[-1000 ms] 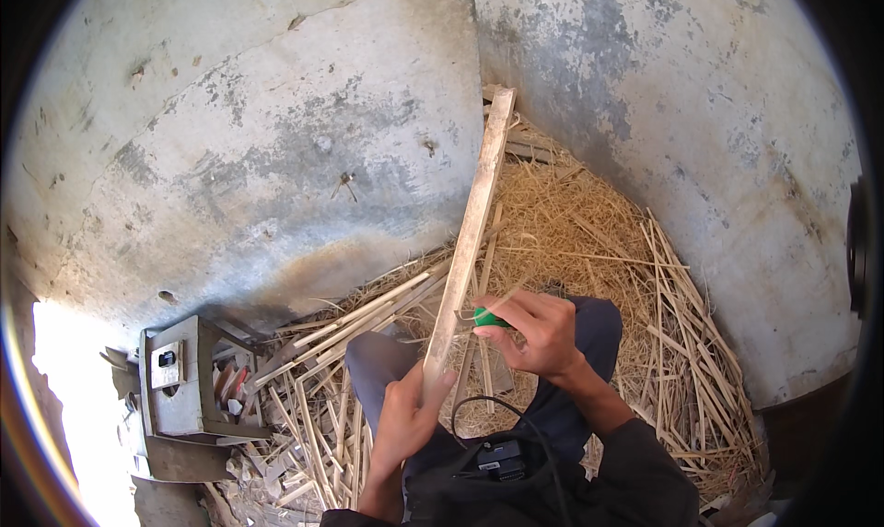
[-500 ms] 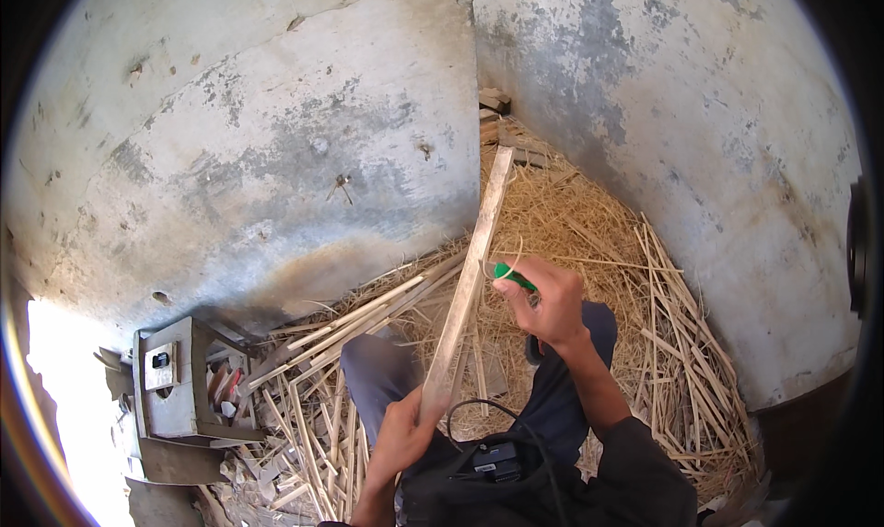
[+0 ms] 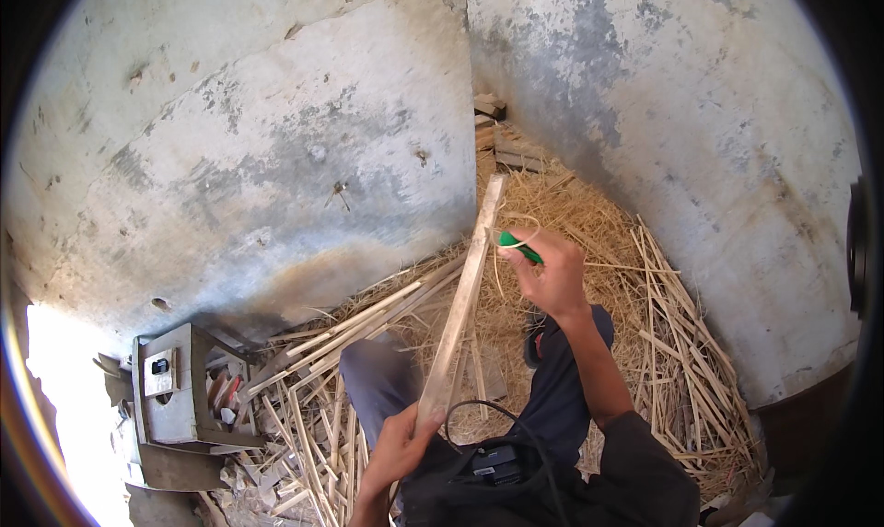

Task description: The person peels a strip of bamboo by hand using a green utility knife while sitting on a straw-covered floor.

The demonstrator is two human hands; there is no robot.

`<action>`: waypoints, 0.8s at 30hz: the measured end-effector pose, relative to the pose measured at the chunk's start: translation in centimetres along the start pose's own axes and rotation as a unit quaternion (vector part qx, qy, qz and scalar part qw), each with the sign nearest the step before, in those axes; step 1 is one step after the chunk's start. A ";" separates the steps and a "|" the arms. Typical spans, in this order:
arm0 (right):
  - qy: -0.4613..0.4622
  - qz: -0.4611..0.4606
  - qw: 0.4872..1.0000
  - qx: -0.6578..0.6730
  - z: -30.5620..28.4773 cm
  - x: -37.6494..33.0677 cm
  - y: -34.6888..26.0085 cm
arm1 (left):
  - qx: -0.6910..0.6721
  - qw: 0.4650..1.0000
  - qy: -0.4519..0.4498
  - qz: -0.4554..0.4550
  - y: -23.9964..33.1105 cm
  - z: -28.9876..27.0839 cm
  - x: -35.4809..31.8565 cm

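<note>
A long, flat strip of pale wood slants up and away from my lap. My left hand is closed round its near end. My right hand grips a green-handled tool beside the right edge of the strip, near its far end. The tool's working end is too small to make out. A thin curled shaving loops over the tool and my right fingers.
Loose shavings heap up in the wall corner. Thin wooden sticks lie in a right-hand pile and a left-hand pile. A grey wooden box holding small items stands at the left. A black cable crosses my lap.
My right hand and the green-handled tool have moved up along the strip, away from me. The strip's far end sits slightly lower in view. My left hand keeps its grip.
</note>
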State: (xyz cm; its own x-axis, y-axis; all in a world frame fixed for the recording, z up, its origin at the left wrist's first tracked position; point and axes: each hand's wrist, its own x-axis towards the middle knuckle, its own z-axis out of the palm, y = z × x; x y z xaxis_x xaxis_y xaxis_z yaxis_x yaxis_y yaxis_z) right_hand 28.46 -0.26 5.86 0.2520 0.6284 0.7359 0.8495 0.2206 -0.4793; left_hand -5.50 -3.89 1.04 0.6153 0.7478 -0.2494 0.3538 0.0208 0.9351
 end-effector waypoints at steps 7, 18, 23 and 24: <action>0.003 -0.019 1.000 -0.006 0.7 0.3 1.1 | -0.038 0.999 -0.011 -0.018 0.1 -0.4 0.1; 0.028 -0.006 1.000 0.000 1.1 0.8 2.2 | -0.052 0.998 -0.021 -0.030 -0.3 -0.9 0.0; 0.009 -0.012 1.000 -0.023 1.2 1.0 2.3 | -0.040 0.999 -0.013 -0.024 -0.6 -1.3 0.1; 0.004 -0.011 1.000 -0.029 1.2 1.0 2.4 | -0.044 0.999 -0.015 -0.028 -0.7 -1.4 0.1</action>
State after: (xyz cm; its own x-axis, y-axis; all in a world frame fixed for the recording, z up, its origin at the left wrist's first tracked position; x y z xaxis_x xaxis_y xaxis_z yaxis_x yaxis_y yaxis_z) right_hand 30.17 1.79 4.91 0.2363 0.6177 0.7500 0.8801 0.1911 -0.4347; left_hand -6.64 -2.93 0.67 0.6172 0.7239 -0.3084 0.3266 0.1209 0.9374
